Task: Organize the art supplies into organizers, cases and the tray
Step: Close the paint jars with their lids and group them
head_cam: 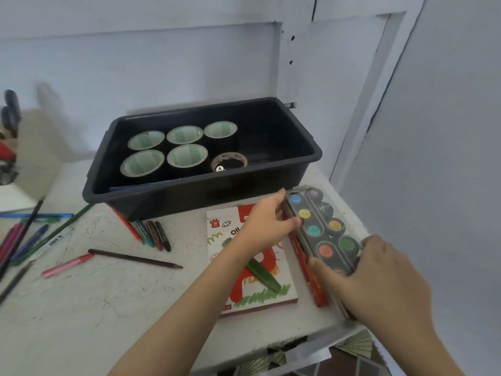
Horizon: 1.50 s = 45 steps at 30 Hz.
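A clear-lidded watercolor palette (324,229) with round colored paint pans lies on top of a stack of flat boxes, one of them red (309,278), at the table's right edge. My left hand (267,223) grips the stack's far left side, thumb on the palette lid. My right hand (379,278) grips the stack's near end, fingers curled round its edge. Left of the stack lies an oil pastel box (230,240) with a green crayon (263,272) on it. Behind stands a black tray (298,169) holding several tape rolls (187,156).
Loose pencils, markers and pens (135,257) are scattered over the white table (108,308) to the left, with crayons (156,234) leaning by the tray's front. A white organizer (16,158) with tools stands at far left. The table's right and near edges are close to the stack.
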### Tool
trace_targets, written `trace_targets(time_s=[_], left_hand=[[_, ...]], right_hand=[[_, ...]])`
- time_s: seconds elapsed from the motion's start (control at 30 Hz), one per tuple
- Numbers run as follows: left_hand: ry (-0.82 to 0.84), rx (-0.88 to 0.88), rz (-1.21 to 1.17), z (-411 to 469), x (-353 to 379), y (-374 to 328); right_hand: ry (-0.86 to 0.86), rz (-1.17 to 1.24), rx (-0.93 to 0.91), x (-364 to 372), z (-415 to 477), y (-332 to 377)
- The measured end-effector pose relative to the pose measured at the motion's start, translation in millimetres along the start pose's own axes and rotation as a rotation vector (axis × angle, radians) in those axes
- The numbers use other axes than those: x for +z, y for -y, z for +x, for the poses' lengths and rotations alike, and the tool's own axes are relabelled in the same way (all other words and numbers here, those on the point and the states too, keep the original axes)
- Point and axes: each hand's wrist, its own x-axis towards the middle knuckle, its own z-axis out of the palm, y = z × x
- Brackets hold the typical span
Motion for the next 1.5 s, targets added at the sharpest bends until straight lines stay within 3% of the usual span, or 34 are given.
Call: trace_targets(time_s=[0.13,0.57,0.8,0.97,1.17,1.23,1.5], left_hand=[[-0.018,-0.015,-0.016,4,0,-1],[-0.108,0.009,0.004,-3,-8,8],[-0.288,0.029,-0.009,-44,-35,23],[-0.516,0.013,-0.042,-91,-73,46],[-0.755,-0.028,-0.204,-149,-139,90],[-0.826,-0.047,-0.234,-167,-167,108],[-0.863,-0.066,-0.282,-215,-285,161]], right_hand=[[0.004,0.104,-0.071,1,3,-6],[0.112,0.131,-0.157,5,8,0],[-0.036,0.383,-0.320,-7,-6,28],[0.007,0.596,-0.558,0,-25,71],[0.275,0.499,-0.720,35,-50,140],[0.285,0.537,-0.783,53,-61,171],[0.356,0.602,-0.853,100,-107,299]])
